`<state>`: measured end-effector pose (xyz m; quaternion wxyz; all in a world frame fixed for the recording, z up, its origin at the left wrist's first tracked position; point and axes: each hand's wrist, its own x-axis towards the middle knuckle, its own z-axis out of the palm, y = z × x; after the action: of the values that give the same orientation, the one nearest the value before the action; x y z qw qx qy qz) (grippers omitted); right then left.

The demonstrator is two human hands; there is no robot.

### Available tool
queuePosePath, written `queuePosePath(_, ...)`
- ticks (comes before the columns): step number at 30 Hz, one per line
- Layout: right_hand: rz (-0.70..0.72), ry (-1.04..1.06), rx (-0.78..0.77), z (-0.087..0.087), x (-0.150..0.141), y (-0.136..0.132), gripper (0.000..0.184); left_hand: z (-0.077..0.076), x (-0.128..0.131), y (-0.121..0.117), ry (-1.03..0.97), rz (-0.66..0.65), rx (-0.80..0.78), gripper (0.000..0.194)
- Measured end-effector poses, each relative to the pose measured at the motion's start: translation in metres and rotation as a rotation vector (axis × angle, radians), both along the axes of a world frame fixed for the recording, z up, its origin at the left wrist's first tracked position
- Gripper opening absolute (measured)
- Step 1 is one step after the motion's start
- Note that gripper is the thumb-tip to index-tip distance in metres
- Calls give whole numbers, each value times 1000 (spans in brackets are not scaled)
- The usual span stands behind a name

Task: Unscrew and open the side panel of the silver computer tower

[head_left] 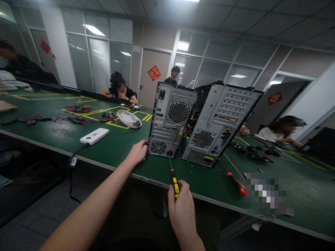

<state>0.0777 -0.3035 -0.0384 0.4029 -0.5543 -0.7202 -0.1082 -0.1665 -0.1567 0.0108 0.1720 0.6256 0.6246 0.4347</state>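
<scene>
Two desktop computer cases stand upright side by side, their rear panels facing me. At the lower left edge of the left computer case [163,132], my left hand [139,152] grips its side, fingertips partly hidden by the case. My right hand [183,205] is closed around the black-and-yellow handle of a screwdriver [173,177]. Its shaft points up at the bottom edge of that case, near the red power switch; whether the tip sits in a screw I cannot make out. The right computer case [209,129] leans slightly and its left side is open.
On the green table [123,150] lie a white power bank [94,136] with a cable, tangled wires [75,120] and a white round cover [129,119]. To the right are a red-and-black screwdriver [237,183] and black cables [255,152]. Several people sit or stand around.
</scene>
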Motion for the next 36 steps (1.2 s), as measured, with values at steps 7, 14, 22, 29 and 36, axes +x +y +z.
queuePosePath(7, 35, 70, 35, 3, 3, -3, 32, 1, 1, -1, 15, 9, 9, 43)
queuePosePath(14, 207, 141, 17, 9, 3, -6, 28, 2, 2, -2, 12, -10, -5, 46)
queuePosePath(22, 293, 264, 79, 10, 4, -5, 30, -2, 2, 1, 36, 23, 16, 43)
queuePosePath(29, 294, 273, 101, 11, 2, -4, 28, -1, 1, 0, 24, 22, 16, 42)
queuePosePath(36, 299, 279, 18, 17, 0, -8, 30, -2, 1, 0, 12, 0, 25, 43)
